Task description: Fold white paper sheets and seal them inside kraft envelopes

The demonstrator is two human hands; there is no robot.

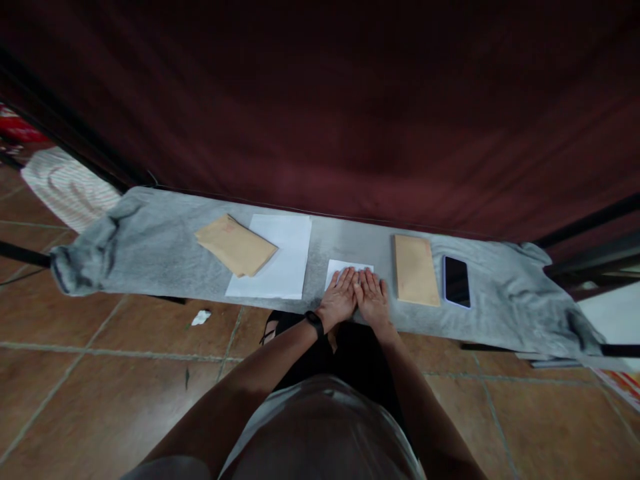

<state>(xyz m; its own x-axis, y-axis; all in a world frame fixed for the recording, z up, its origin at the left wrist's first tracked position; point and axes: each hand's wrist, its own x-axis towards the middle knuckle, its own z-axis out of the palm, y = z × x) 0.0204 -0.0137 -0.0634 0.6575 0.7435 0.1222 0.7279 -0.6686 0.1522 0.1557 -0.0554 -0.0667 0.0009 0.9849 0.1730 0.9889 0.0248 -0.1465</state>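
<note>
Both of my hands lie flat, side by side, on a small piece of white paper (pixel 336 265) near the front edge of the cloth-covered table. My left hand (pixel 341 297), with a black band on its wrist, has its fingers stretched out over the paper. Beside it, my right hand (pixel 371 297) presses palm down with fingers extended. The hands cover most of the paper, so only its far part shows. To the right lies a stack of brown envelopes (pixel 417 270). On the left, fanned brown envelopes (pixel 237 245) rest partly on large white sheets (pixel 290 257).
A phone (pixel 457 281) with a dark screen lies right of the envelope stack. Grey cloth (pixel 155 243) covers the narrow table. A dark red curtain (pixel 320 133) hangs directly behind it. A crumpled white scrap (pixel 201 317) is on the tiled floor (pixel 165 373).
</note>
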